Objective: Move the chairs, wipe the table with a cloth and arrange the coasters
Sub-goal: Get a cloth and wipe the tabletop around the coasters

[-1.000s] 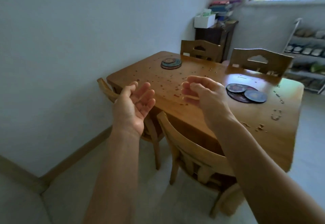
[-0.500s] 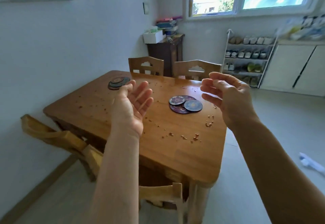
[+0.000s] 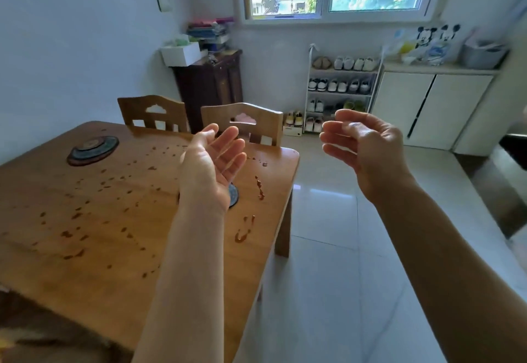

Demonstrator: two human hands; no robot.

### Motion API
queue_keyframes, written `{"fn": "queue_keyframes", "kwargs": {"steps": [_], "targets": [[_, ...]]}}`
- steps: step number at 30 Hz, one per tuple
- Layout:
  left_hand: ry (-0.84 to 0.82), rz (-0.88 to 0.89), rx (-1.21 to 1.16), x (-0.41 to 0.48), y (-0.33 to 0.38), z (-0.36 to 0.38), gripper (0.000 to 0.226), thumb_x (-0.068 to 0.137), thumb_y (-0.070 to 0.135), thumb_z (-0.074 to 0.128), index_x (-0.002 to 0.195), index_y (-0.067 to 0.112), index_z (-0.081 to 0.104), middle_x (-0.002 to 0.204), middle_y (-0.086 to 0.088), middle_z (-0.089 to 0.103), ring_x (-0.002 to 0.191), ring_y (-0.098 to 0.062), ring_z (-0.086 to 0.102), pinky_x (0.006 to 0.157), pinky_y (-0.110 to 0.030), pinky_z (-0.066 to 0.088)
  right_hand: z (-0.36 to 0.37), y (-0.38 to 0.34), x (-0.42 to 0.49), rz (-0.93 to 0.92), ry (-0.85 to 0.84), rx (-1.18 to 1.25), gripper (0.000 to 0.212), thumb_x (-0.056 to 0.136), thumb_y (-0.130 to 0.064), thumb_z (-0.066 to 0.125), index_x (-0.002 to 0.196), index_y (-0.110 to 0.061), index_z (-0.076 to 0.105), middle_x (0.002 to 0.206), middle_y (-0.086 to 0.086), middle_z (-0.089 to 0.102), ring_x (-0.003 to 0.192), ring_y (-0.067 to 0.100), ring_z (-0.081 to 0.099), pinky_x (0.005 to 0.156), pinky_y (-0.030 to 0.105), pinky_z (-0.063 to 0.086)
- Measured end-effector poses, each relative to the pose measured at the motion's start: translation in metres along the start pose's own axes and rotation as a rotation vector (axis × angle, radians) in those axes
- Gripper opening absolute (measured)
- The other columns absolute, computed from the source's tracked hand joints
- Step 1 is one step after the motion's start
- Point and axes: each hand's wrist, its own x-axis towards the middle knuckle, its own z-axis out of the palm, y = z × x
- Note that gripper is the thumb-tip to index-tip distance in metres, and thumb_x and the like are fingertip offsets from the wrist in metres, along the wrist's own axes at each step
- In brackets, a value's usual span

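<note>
A wooden table (image 3: pixel 85 248) fills the lower left, spotted with brown spills and crumbs. A stack of round coasters (image 3: pixel 92 150) lies near its far left side. Another coaster (image 3: pixel 233 196) peeks out from behind my left wrist. Two wooden chairs (image 3: pixel 154 113) (image 3: pixel 242 123) stand tucked in at the far side. My left hand (image 3: pixel 214 166) hovers above the table, palm up, fingers relaxed, holding nothing. My right hand (image 3: pixel 365 146) hangs in the air over the floor right of the table, fingers loosely curled, empty.
A dark cabinet (image 3: pixel 211 83) with a white box and stacked items stands in the corner. A shoe rack (image 3: pixel 339 91) and white cupboards (image 3: pixel 427 109) line the far wall under the window. Tiled floor (image 3: pixel 342 248) lies right of the table.
The view has swung to the right and nearer the table's right side. Both hands stay raised and empty; the near chairs have left the view.
</note>
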Motion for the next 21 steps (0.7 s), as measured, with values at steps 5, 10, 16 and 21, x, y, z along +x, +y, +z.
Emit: {"fn": "queue_keyframes", "kwargs": {"steps": [5,10,16,21], "targets": [[-0.004,0.003,0.022,0.045,-0.032,0.051,0.019,0.100,0.022,0.047,0.111,0.017,0.061,0.096,-0.003,0.076,0.084,-0.020,0.073,0.075,-0.034,0.059,-0.023,0.004,0.071,0.019,-0.001,0.054,0.024,0.096,0.001,0.045,0.108,-0.005,0.065,0.093,0.015,0.073,0.083,0.027,0.071,0.078,0.039,0.060],[-0.015,0.025,-0.001,0.110,-0.060,0.104,0.019,0.099,0.022,0.047,0.111,0.016,0.062,0.095,-0.002,0.076,0.085,-0.019,0.073,0.075,-0.033,0.059,-0.036,0.011,0.162,-0.002,-0.034,0.088,0.023,0.095,0.002,0.047,0.104,-0.007,0.066,0.087,0.012,0.074,0.080,0.026,0.071,0.077,0.040,0.060],[-0.018,0.044,-0.050,0.207,-0.085,0.184,0.019,0.098,0.023,0.048,0.111,0.017,0.062,0.097,-0.002,0.076,0.084,-0.018,0.073,0.069,-0.031,0.058,-0.049,0.020,0.284,0.034,-0.052,0.069,0.023,0.095,0.002,0.046,0.107,-0.003,0.065,0.085,0.012,0.074,0.078,0.026,0.070,0.077,0.040,0.059],[-0.021,0.040,-0.015,0.271,-0.108,0.246,0.019,0.099,0.023,0.048,0.111,0.018,0.061,0.094,-0.001,0.076,0.083,-0.019,0.074,0.072,-0.032,0.059,-0.058,0.018,0.368,0.049,-0.040,0.122,0.024,0.094,0.004,0.045,0.103,-0.005,0.065,0.083,0.013,0.074,0.075,0.026,0.070,0.078,0.041,0.059]]}}
